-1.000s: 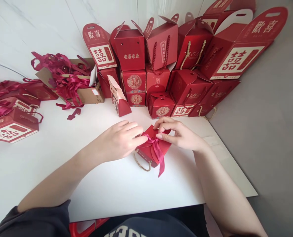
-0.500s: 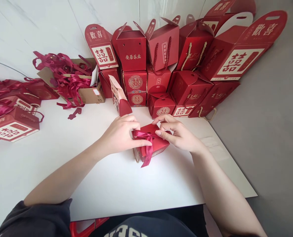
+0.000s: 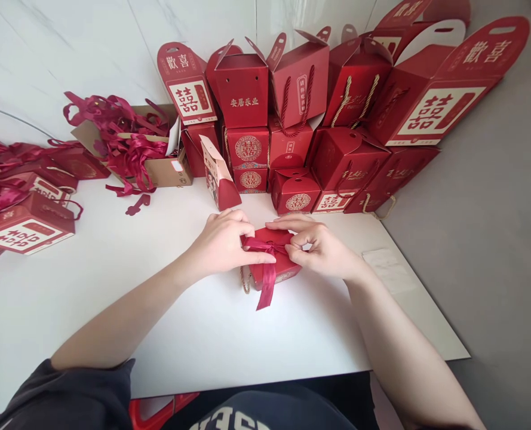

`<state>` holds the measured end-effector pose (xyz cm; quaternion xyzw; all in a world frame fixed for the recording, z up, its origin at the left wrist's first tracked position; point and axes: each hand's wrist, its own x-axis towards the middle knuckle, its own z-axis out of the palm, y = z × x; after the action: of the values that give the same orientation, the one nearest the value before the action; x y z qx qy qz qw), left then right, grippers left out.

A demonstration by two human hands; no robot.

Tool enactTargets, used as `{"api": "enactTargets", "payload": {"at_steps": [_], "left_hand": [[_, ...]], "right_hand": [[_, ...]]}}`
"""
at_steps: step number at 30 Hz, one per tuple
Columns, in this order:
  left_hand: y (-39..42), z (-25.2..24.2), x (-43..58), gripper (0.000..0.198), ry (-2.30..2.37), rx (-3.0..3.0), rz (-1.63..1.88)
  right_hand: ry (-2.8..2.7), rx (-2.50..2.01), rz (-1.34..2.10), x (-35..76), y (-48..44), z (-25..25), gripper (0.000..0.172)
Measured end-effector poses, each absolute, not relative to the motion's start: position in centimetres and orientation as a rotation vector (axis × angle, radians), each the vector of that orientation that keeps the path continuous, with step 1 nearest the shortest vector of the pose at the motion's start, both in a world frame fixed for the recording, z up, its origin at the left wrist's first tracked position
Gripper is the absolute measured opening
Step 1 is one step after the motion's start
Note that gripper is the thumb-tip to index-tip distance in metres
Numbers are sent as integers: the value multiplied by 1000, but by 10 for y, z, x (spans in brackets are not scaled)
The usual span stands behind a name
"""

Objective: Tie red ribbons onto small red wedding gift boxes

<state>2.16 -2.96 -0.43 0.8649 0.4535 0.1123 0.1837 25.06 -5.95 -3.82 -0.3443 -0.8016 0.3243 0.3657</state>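
A small red gift box (image 3: 287,270) rests on the white table between my hands, a twisted cord handle at its left side. Across its top runs a dark red satin ribbon (image 3: 267,285), knotted near the middle, with one tail hanging down the front. My left hand (image 3: 226,242) is closed around the ribbon's left loop, its thumb lying by the knot. On the right, my right hand (image 3: 316,246) pinches the ribbon between thumb and index finger, while its other fingers reach over the box's back edge. My fingers hide part of the bow and the box lid.
Stacked red gift boxes (image 3: 247,149) line the wall at the back. A cardboard box (image 3: 169,170) spills ribbons at back left, with a dark red tag (image 3: 138,205) before it. Ribboned boxes (image 3: 27,230) stand far left. The white table (image 3: 193,334) ends at a grey wall on the right.
My right hand has closed its thumb and index finger on the ribbon and shifted slightly left over the box. The ribbon's front tail hangs straighter. My left hand has kept its grip.
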Motion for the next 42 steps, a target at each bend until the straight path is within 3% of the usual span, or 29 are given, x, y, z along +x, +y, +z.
{"api": "enactTargets", "payload": {"at_steps": [4, 14, 24, 32, 42], "left_hand": [[-24, -10, 21, 45, 1080, 2255, 412], [-13, -28, 20, 47, 1035, 2414, 683], [-11, -28, 20, 53, 1022, 2362, 579], [-13, -22, 19, 60, 1050, 2232, 390], [-20, -14, 20, 57, 1003, 2304, 276]], "right_hand": [[-2081, -984, 754, 252, -58, -40, 34], [-1985, -961, 729, 254, -59, -39, 43], [-2143, -989, 853, 270, -61, -30, 46], [-1955, -1122, 1092, 293, -57, -22, 29], [-1917, -1014, 1208, 257, -56, -41, 28]]}}
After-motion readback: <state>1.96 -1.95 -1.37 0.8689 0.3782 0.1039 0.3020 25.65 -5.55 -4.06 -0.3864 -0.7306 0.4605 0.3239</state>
